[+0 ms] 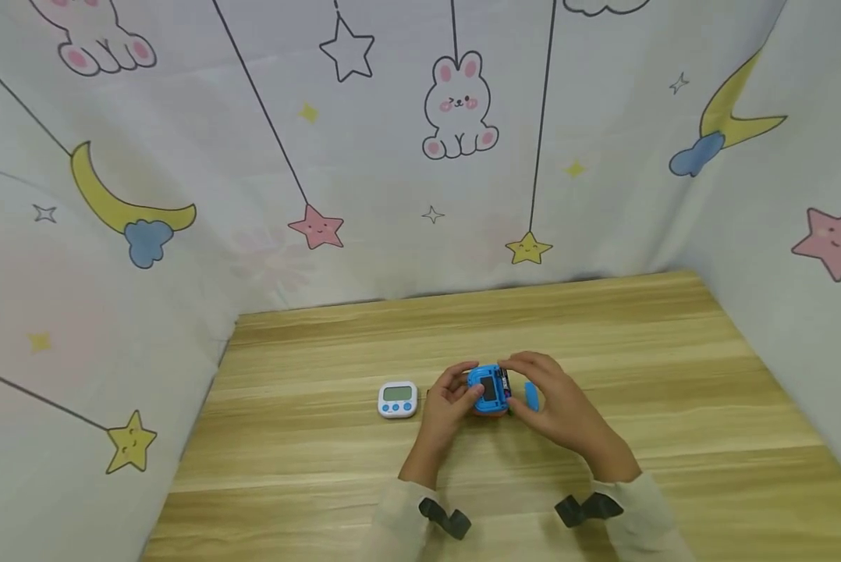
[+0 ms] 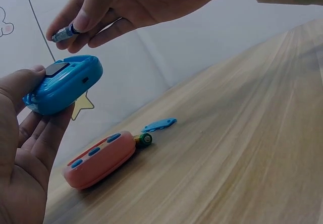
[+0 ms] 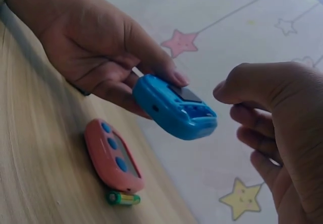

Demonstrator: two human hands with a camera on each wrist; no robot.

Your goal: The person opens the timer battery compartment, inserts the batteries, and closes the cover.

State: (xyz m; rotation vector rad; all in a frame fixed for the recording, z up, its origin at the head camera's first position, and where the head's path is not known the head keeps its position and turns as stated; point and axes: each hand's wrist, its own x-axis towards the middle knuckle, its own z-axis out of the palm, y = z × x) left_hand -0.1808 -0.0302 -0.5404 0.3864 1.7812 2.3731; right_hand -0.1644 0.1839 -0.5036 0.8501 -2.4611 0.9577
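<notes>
My left hand [image 1: 443,414] grips a blue digital timer [image 1: 489,389], its back turned up and its battery compartment uncovered on the right side. Between thumb and fingers my right hand [image 1: 561,402] pinches a small dark battery [image 2: 64,33], just above the timer in the left wrist view. In the right wrist view the fingers of that hand hide the battery. A pink timer [image 2: 103,158] with blue buttons lies on the table below the blue one. Touching its end is a green battery [image 3: 123,199]. A blue battery cover [image 1: 531,396] lies beside my right hand.
A white timer [image 1: 397,400] with blue buttons lies left of my left hand. The wood-grain table [image 1: 308,484] meets a white printed cloth [image 1: 385,172] at the back and sides.
</notes>
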